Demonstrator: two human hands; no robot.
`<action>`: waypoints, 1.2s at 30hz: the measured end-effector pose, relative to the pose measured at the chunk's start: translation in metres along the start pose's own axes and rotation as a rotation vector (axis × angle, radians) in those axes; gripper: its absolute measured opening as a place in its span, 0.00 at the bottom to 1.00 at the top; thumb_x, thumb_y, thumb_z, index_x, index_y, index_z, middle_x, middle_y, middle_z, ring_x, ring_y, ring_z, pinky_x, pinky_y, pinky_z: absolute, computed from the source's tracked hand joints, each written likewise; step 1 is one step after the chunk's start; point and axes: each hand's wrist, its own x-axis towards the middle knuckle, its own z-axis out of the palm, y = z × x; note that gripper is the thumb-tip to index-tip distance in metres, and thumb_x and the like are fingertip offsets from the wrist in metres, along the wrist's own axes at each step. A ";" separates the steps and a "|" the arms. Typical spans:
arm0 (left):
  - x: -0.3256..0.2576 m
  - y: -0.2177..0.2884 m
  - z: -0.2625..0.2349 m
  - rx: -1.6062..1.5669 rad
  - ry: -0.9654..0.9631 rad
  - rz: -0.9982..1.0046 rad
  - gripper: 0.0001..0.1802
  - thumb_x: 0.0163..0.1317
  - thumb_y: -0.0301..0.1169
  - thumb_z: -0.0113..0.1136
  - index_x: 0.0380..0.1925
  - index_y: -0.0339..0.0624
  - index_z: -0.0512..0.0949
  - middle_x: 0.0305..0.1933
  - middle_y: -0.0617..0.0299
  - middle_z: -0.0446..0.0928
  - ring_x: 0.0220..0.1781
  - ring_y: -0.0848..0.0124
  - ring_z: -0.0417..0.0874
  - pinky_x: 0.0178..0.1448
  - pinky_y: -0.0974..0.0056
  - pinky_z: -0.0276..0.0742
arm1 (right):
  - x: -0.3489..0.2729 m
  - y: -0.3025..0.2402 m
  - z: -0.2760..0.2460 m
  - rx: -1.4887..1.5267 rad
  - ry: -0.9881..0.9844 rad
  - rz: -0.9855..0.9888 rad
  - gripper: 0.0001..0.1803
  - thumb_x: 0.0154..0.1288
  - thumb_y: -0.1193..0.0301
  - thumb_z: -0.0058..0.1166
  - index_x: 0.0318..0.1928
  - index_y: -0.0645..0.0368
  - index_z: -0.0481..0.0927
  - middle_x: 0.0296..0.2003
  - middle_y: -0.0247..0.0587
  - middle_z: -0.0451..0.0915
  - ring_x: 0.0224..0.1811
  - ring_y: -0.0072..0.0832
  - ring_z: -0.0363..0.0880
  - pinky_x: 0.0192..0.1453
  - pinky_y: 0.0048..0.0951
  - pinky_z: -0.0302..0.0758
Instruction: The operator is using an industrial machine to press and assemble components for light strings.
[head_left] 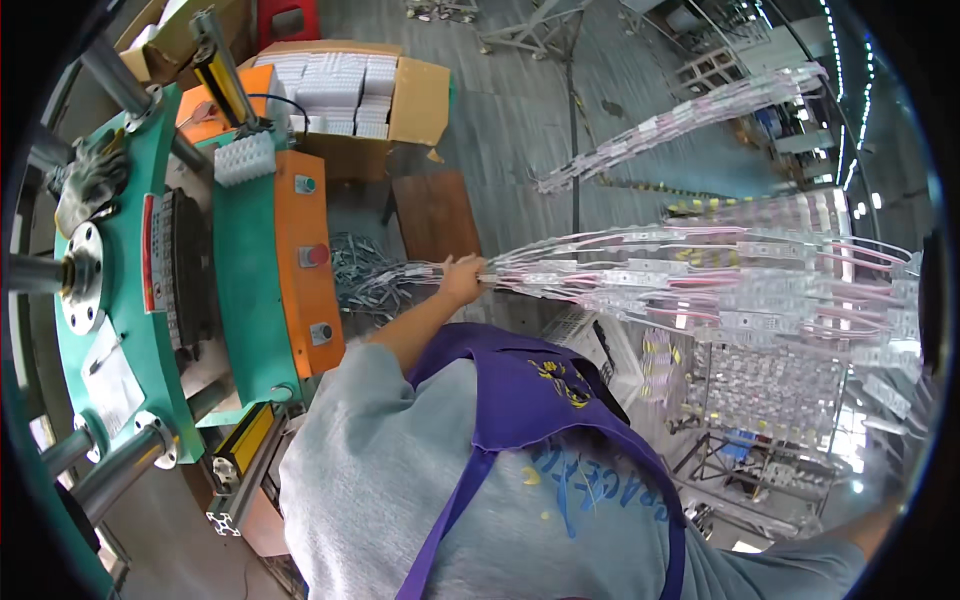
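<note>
My left hand [462,279] is closed around a thick bundle of LED module strings [640,278], clear plastic blocks joined by pink and white wires. From my fist the strings fan out to the right, stretched in the air toward the picture's rim. On the other side of the fist, the bundle's loose tail ends [375,278] droop in a grey tangle beside the machine. My right forearm [872,528] reaches out at the lower right, and its hand lies beyond the visible edge.
A green press machine [240,260] with an orange button panel [305,255] stands at left. Behind it is an open cardboard box [420,100] of white trays. A brown stool [437,213] is ahead; another bundle of strings [690,125] hangs farther off. Racks [770,400] stand at right.
</note>
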 end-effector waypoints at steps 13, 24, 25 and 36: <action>0.033 0.029 -0.206 0.297 0.495 0.302 0.09 0.50 0.29 0.59 0.33 0.44 0.81 0.35 0.57 0.81 0.44 0.57 0.80 0.62 0.49 0.67 | -0.154 0.175 -0.274 -0.133 0.330 0.408 0.13 0.45 0.72 0.58 0.35 0.60 0.80 0.32 0.42 0.81 0.38 0.31 0.79 0.45 0.34 0.76; -0.018 0.210 -0.302 0.035 0.729 0.146 0.07 0.55 0.23 0.55 0.35 0.37 0.78 0.33 0.64 0.79 0.35 0.75 0.78 0.43 0.67 0.75 | -0.322 0.455 -0.455 -0.187 0.412 0.634 0.10 0.53 0.74 0.56 0.38 0.57 0.81 0.32 0.42 0.81 0.34 0.34 0.80 0.37 0.37 0.79; -0.044 0.250 -0.312 -0.823 0.749 -0.010 0.07 0.57 0.24 0.54 0.36 0.37 0.76 0.34 0.62 0.78 0.37 0.77 0.76 0.45 0.69 0.73 | -0.312 0.508 -0.399 -0.055 0.518 0.864 0.08 0.55 0.73 0.56 0.37 0.58 0.81 0.34 0.41 0.80 0.34 0.34 0.80 0.39 0.39 0.80; 0.006 0.509 -0.303 -0.349 0.986 0.115 0.23 0.70 0.34 0.42 0.61 0.35 0.68 0.57 0.53 0.74 0.56 0.66 0.77 0.59 0.62 0.75 | -0.377 0.697 -0.385 0.431 0.601 1.143 0.09 0.51 0.74 0.59 0.33 0.64 0.76 0.30 0.45 0.77 0.33 0.39 0.78 0.40 0.42 0.78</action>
